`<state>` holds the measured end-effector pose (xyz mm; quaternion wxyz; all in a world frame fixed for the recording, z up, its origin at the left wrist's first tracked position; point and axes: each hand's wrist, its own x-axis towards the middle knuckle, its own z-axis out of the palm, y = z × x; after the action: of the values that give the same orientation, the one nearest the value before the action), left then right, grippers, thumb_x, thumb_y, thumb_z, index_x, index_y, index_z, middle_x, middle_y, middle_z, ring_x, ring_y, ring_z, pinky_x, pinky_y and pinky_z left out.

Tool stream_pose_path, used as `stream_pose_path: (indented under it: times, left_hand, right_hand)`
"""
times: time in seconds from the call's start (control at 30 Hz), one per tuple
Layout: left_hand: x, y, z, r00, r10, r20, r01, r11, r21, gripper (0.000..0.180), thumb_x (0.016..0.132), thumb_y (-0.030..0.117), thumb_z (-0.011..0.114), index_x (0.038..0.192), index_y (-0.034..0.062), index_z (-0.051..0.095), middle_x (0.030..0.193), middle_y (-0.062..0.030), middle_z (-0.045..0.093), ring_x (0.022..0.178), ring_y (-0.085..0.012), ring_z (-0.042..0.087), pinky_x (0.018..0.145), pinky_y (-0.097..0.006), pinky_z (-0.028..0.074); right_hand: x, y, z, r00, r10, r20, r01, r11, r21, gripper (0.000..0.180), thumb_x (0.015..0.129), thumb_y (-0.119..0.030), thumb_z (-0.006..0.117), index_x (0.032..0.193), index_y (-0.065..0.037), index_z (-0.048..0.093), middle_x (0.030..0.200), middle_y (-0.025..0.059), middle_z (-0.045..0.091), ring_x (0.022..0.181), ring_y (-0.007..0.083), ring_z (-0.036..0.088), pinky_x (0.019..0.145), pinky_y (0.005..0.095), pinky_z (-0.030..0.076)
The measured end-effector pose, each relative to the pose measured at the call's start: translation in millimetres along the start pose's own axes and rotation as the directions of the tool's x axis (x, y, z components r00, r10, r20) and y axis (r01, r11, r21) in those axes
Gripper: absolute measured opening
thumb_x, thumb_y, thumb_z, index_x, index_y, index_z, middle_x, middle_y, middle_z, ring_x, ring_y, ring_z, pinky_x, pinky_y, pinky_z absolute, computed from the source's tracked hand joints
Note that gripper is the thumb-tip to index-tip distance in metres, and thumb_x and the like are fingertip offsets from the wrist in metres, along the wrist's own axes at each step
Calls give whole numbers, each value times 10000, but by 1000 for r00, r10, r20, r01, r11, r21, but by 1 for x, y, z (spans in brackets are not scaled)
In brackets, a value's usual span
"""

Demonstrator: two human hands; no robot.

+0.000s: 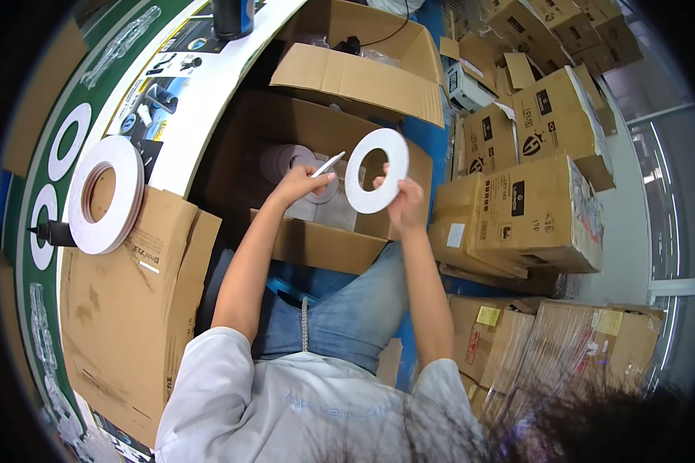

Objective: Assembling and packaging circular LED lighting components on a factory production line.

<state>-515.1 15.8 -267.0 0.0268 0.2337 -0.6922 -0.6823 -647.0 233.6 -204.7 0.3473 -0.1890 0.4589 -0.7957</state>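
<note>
My left hand (297, 186) is closed around a slim white pen-like stick (329, 163), its tip pointing up and to the right. To the right, the fingers of my right hand (406, 204) grip a flat white ring (398, 158) by its lower right edge, and a fingertip shows through its hole. The ring is held upright above an open cardboard box (313, 243), apart from the stick. Inside that box lie more white rings (273, 163), partly hidden behind my left hand. A stack of similar rings (129, 193) leans at the left by a brown cardboard piece (116, 309).
Another open carton (347, 73) with black items stands beyond the box. Stacked closed cartons (537, 204) line the right side. On the left runs a white table with printed sheets (154, 108), a dark cylinder (233, 19) and a green mat (58, 123).
</note>
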Motion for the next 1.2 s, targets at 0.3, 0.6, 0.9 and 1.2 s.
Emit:
stream_pose_path:
  times: [0.3, 0.6, 0.9, 1.2]
  left_hand:
    - [-7, 0, -4, 998, 36, -45, -40, 996, -79, 353, 786, 337, 764, 820, 5, 651, 681, -20, 609, 610, -84, 544, 586, -248, 437]
    - [-23, 13, -15, 986, 128, -103, -131, 991, -15, 352, 785, 314, 767, 831, -18, 659, 712, -46, 634, 655, -102, 568, 642, -260, 456]
    - [-22, 0, -23, 949, 124, -291, -61, 974, 218, 396, 724, 328, 787, 850, -33, 685, 735, -128, 676, 701, -216, 657, 680, -332, 504]
    - [22, -12, -6, 868, 325, -376, -115, 867, 485, 215, 686, 220, 713, 807, 44, 725, 795, -211, 666, 773, -357, 666, 728, -427, 535]
  right_hand:
    - [15, -28, -3, 993, 96, -64, -108, 965, -237, 362, 851, -111, 618, 1164, 63, 568, 1045, 156, 647, 921, 215, 637, 851, 343, 508]
    - [8, -34, -5, 948, -302, -104, 234, 879, -414, 177, 809, -42, 631, 964, -17, 550, 813, 62, 605, 706, 127, 590, 646, 264, 466]
    - [-1, -65, 64, 824, -560, 88, 369, 412, -833, 135, 841, -114, 593, 856, -77, 464, 737, -23, 402, 665, 56, 410, 588, 228, 365]
    - [47, 29, 61, 945, -56, 321, 325, 95, -941, 279, 669, -200, 670, 803, 1, 529, 673, 239, 583, 669, 386, 612, 636, 484, 471]
